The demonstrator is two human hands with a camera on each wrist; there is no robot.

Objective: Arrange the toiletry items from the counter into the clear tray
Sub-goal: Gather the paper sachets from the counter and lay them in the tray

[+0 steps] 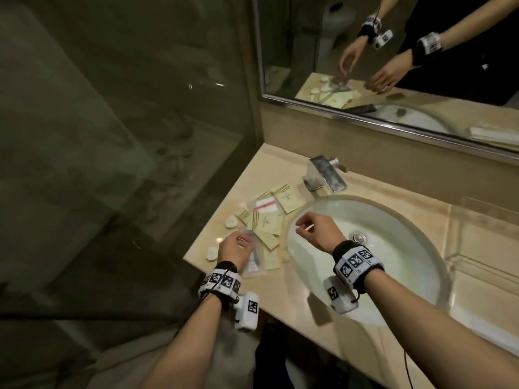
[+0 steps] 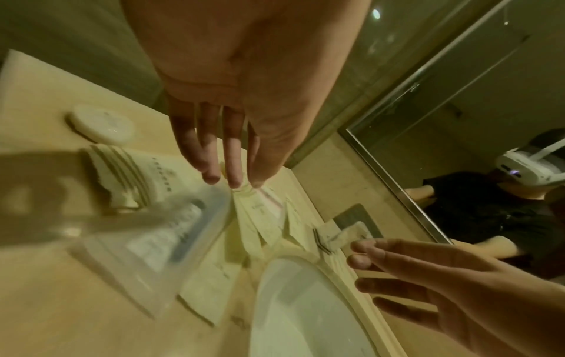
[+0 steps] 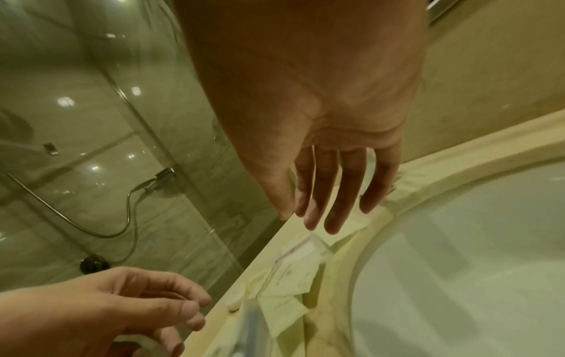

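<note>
My left hand (image 1: pixel 243 240) pinches the top edge of a clear plastic bag (image 1: pixel 254 265) holding a toothbrush and a small tube. In the left wrist view the fingertips (image 2: pixel 234 184) meet on the bag's crinkled rim and the bag (image 2: pixel 153 253) hangs blurred below. Cream paper sachets (image 1: pixel 266 224) lie scattered on the counter left of the sink. My right hand (image 1: pixel 304 228) hovers over the sink's left rim, fingers relaxed and holding nothing. The clear tray (image 1: pixel 455 256) stands on the counter right of the sink, far from both hands.
Round white soaps (image 1: pixel 231 221) (image 1: pixel 212 253) lie near the counter's left edge, and a red-striped zip bag (image 1: pixel 265 204) rests on the sachets. A chrome faucet (image 1: pixel 325 172) stands behind the white basin (image 1: pixel 393 248). A glass shower wall borders the left; a mirror hangs behind.
</note>
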